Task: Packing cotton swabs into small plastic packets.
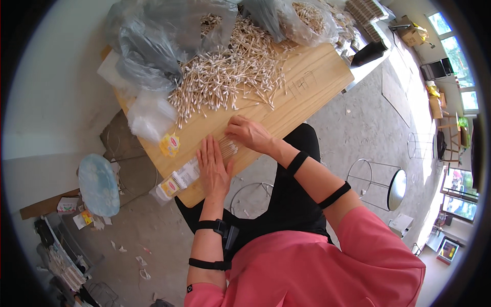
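My left hand (214, 168) lies flat on the wooden table, fingers stretched out together, beside a small row of cotton swabs (229, 148). Its thumb points toward their near ends. At the far ends of these swabs is my right hand (250, 134), its fingers bent and closed on them; the fingertips are partly hidden. To the left of my left hand, a clear packet of cotton swabs (172, 185) with a yellow and red label rests at the table's edge. A stack of yellow labels (170, 145) lies farther up. Beyond both hands spreads a large heap of loose cotton swabs (232, 71).
Grey plastic bags (148, 48) cover the table's far left, with clear plastic bags (152, 116) nearer. Another bag of swabs (307, 23) sits at the back. A dark cylinder (369, 53) stands beyond the right corner. Stools (99, 185) flank the wooden table (312, 71).
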`<state>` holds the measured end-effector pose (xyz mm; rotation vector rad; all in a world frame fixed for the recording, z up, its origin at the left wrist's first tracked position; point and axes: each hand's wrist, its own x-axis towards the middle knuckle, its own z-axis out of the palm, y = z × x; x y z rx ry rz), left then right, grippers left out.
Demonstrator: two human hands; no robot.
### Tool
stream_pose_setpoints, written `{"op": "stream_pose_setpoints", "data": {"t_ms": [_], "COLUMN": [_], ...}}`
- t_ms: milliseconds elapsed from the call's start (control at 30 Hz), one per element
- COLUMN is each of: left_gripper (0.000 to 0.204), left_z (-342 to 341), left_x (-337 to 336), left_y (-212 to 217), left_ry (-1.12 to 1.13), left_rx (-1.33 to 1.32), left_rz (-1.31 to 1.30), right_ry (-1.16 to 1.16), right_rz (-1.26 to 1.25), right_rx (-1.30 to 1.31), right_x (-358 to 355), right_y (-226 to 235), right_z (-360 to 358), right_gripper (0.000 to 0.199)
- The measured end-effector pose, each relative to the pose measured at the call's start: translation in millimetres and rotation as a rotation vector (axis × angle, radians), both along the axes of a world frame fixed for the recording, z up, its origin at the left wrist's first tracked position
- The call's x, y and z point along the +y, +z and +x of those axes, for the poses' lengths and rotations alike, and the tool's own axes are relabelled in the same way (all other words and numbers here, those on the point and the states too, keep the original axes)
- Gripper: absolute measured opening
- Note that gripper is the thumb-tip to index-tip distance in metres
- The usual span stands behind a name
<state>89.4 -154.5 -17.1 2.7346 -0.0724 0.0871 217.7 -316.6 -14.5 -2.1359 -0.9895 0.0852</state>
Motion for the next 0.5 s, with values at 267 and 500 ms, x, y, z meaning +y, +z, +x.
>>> {"op": "stream_pose_setpoints", "data": {"t_ms": [267,500], "left_gripper": [0.077,0.076], "left_z": [0,1], "left_x": [-2,-3], "left_y": [1,-2], "left_ry": [0.008,0.015], "left_rx": [-0.005,-0.011], "left_rz": [0.040,0.067], "right_ry": [0.113,-0.077], "right_rz": [-0.101,-0.069], "right_rx": [0.071,0.228], "right_x": [0,9], "right_y": [2,9], "right_z": [15,12], "right_gripper": [0.013,0.012]}}
